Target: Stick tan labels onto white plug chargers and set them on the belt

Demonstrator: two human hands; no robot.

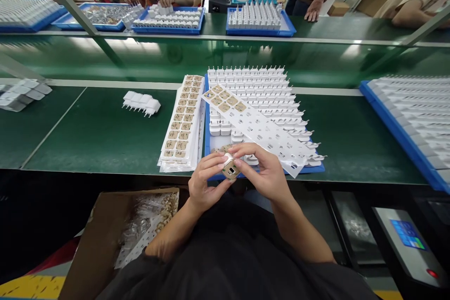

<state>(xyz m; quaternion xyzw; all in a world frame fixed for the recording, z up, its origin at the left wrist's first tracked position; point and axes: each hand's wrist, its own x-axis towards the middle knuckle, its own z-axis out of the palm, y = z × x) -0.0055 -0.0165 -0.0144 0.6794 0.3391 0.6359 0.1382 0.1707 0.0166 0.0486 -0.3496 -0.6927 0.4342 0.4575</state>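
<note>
Green matting covers the long workbench, with a raised green shelf behind it.

Item in hand: one small white plastic charger plug, blocky in shape, its near face showing a tan label with a dark port opening. It is held above the bench's near edge, just in front of the blue plastic tray.

Hand pose: both hands meet over the person's lap. The left hand grips the plug from the left, thumb and fingers curled round its body. The right hand comes in from the right, fingers arched over the top, thumb and forefinger pinching the plug at its labelled face. Both forearms are bare, angled inward.

Counts: one blue tray directly ahead, filled with rows of white plugs too numerous and small to count. One partly emptied white label sheet lies diagonally across that tray, about seven tan labels remaining at its far end. One stack of full label sheets lies touching the tray's left side. One loose cluster of white plugs sits well apart to the left. One brown cardboard box stands below the bench at left, holding used sheets. Three other blue trays sit on the shelf; other people stand behind them.
</note>
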